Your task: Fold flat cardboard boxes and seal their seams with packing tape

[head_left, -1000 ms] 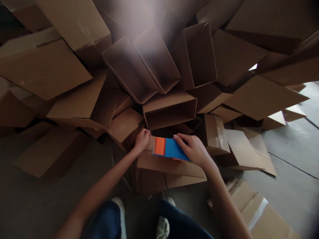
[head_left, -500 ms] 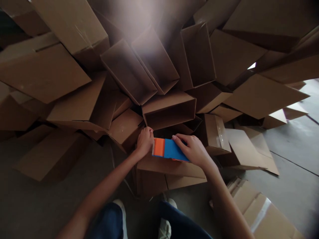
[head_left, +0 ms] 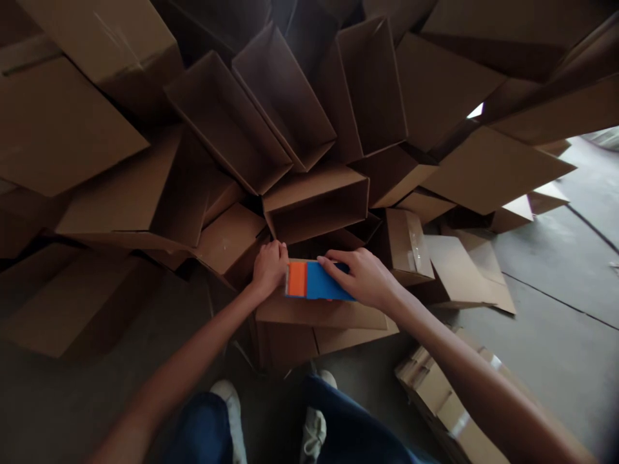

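A blue and orange tape dispenser [head_left: 324, 281] lies across the top of a cardboard box [head_left: 319, 314] in front of me. My right hand [head_left: 367, 276] is wrapped over the blue right part of the dispenser, thumb pointing left. At the orange end, my left hand [head_left: 271, 264] has its fingers curled by the box's left edge. What those fingers pinch is hidden. The box's lower part stands above the floor near my feet.
Open cardboard boxes [head_left: 319, 193] are heaped up ahead, tilted at many angles. On the right, a bundle of flattened, strapped cardboard [head_left: 447, 403] rests on the grey concrete floor [head_left: 546, 270]. My white shoes [head_left: 313, 433] are just below the box.
The whole view has shifted, so boxes and hands appear a little further left and higher. Both hands keep nearly the same place on the dispenser and box.
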The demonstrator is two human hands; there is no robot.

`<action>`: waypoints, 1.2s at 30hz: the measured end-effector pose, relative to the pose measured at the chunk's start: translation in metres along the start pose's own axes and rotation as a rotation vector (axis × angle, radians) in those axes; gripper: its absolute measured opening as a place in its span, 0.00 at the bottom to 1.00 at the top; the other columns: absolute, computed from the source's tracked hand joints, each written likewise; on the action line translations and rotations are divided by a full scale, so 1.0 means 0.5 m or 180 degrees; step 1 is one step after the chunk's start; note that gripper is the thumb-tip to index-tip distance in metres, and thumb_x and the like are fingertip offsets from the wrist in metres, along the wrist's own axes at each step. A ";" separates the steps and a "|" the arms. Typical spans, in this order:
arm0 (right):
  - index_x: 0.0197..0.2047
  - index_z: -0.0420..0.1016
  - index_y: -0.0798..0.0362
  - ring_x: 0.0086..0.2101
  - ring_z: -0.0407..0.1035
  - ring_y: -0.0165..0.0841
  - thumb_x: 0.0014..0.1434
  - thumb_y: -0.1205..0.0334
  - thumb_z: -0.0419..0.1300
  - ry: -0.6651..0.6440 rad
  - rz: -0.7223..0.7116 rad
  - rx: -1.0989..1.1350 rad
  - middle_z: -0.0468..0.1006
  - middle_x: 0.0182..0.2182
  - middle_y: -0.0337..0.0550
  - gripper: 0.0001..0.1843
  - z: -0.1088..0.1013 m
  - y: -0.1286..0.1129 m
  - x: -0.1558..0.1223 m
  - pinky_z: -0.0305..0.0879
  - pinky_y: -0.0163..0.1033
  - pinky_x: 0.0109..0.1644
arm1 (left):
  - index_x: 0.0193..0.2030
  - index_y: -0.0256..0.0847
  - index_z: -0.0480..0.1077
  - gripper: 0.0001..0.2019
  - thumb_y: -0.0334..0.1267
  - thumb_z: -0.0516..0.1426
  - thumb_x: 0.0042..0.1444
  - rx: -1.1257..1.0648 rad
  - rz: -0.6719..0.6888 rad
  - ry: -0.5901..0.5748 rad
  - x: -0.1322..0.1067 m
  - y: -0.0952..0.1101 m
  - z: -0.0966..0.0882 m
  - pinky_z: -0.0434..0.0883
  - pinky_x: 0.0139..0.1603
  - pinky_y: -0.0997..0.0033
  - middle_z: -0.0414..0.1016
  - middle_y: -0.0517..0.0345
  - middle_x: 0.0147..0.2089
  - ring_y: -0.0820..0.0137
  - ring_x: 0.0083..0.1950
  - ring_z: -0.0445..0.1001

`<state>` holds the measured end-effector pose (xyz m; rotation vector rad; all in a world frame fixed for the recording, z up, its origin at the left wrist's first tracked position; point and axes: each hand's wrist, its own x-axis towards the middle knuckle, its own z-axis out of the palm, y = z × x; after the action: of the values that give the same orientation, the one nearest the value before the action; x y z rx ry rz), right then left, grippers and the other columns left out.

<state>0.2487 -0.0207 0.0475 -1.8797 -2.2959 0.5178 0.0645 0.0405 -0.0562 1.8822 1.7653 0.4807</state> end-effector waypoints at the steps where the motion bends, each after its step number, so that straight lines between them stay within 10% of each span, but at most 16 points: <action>1: 0.35 0.78 0.48 0.26 0.65 0.32 0.69 0.41 0.45 -0.0042 0.0021 -0.0066 0.71 0.23 0.40 0.27 -0.002 -0.001 0.002 0.47 0.36 0.31 | 0.39 0.38 0.72 0.17 0.37 0.43 0.71 0.0029 0.0000 -0.0008 0.002 0.000 0.001 0.68 0.51 0.62 0.79 0.42 0.47 0.57 0.53 0.75; 9: 0.39 0.81 0.47 0.27 0.69 0.33 0.68 0.39 0.45 -0.0166 -0.0110 -0.0273 0.77 0.25 0.41 0.29 -0.036 0.058 -0.009 0.52 0.36 0.32 | 0.42 0.37 0.74 0.21 0.39 0.41 0.71 0.0236 -0.0109 -0.0091 0.002 0.005 0.001 0.69 0.52 0.62 0.81 0.43 0.48 0.57 0.54 0.77; 24: 0.32 0.84 0.57 0.26 0.70 0.39 0.41 0.11 0.43 0.0714 0.1384 -0.0460 0.80 0.26 0.54 0.56 -0.195 0.437 -0.217 0.64 0.43 0.31 | 0.44 0.38 0.78 0.24 0.44 0.42 0.70 0.0436 -0.0338 -0.0270 0.000 0.015 -0.005 0.73 0.48 0.55 0.83 0.38 0.46 0.49 0.51 0.81; 36: 0.30 0.84 0.56 0.27 0.72 0.41 0.44 0.23 0.51 0.0841 0.1539 -0.0493 0.82 0.27 0.54 0.43 -0.200 0.466 -0.242 0.67 0.44 0.35 | 0.44 0.40 0.79 0.25 0.46 0.42 0.69 0.0460 -0.0331 -0.0268 -0.002 0.014 -0.007 0.73 0.49 0.56 0.83 0.40 0.45 0.49 0.50 0.81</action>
<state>0.5216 -0.0814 0.0752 -2.4215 -1.7597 0.1225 0.0679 0.0400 -0.0492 1.8661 1.8742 0.2376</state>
